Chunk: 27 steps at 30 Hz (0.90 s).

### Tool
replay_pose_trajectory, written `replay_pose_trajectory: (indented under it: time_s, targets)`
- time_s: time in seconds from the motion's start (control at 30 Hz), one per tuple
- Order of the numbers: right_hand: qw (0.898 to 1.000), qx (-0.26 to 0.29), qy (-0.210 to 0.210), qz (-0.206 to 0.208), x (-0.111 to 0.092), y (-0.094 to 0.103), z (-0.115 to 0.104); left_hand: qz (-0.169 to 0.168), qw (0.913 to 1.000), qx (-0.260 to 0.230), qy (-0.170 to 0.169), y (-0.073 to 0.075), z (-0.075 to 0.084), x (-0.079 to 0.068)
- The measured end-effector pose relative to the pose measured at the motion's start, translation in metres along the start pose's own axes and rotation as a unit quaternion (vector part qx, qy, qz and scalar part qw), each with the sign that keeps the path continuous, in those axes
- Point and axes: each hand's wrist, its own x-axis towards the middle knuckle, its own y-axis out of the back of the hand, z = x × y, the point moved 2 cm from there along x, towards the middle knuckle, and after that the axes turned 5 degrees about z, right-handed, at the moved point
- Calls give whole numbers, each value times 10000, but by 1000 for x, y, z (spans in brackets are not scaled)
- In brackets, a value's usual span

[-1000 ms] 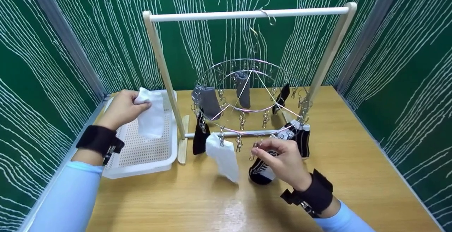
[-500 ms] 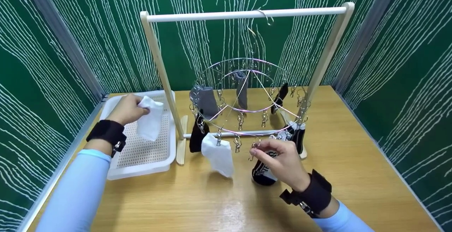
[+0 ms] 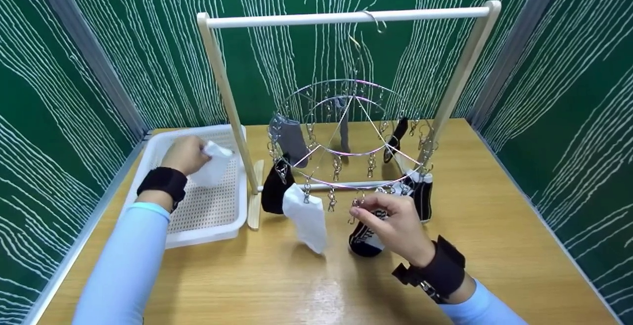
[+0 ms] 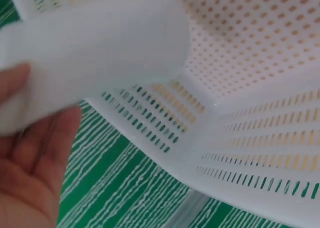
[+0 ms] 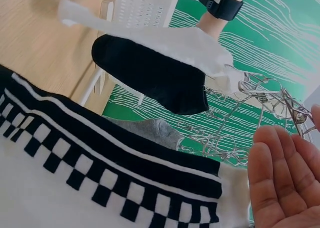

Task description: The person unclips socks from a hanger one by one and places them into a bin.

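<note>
Over the white perforated basket on the left, my left hand grips a white sock by one end. In the left wrist view this sock stretches past the thumb, above the basket's wall. At the front of a round wire sock hanger, my right hand pinches a metal clip between thumb and fingertips. Left of that hand, another white sock hangs from a clip. Just behind the right hand hangs a black-and-white checked sock, partly hidden by it.
A wooden stand with a white top bar carries the hanger. Black socks, grey socks and a striped black sock hang around the ring. Bare clips dangle at the front. Green walls enclose the wooden table.
My left hand has shifted right and slightly down with the white sock, which now tilts lower over the basket. The right hand stays at its clip; the hanging socks sway a little.
</note>
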Motion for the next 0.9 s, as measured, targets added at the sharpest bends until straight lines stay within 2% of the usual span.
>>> replay_pose_trajectory:
  time_s: [0.17,0.27,0.53,0.67,0.8,0.9]
  targets:
    - [10000,64,-49,-11,1,0,0,-1272,9914,293,27,-14,0,-4]
    - [9999,94,-51,-15,1,-1,-1,-1709,9840,472,193,-20,2,-9]
    - [9998,168,-29,-77,2,0,-2,-2505,9611,1055,498,-22,12,-26]
    - [9997,212,-31,-104,2,0,-1,-2872,9485,1141,692,-23,15,-33]
    - [9997,222,18,-92,2,0,-1,-3008,9431,1128,859,-24,16,-37]
    - [9997,212,40,-71,2,0,-1,-3017,9417,1259,800,-25,18,-39]
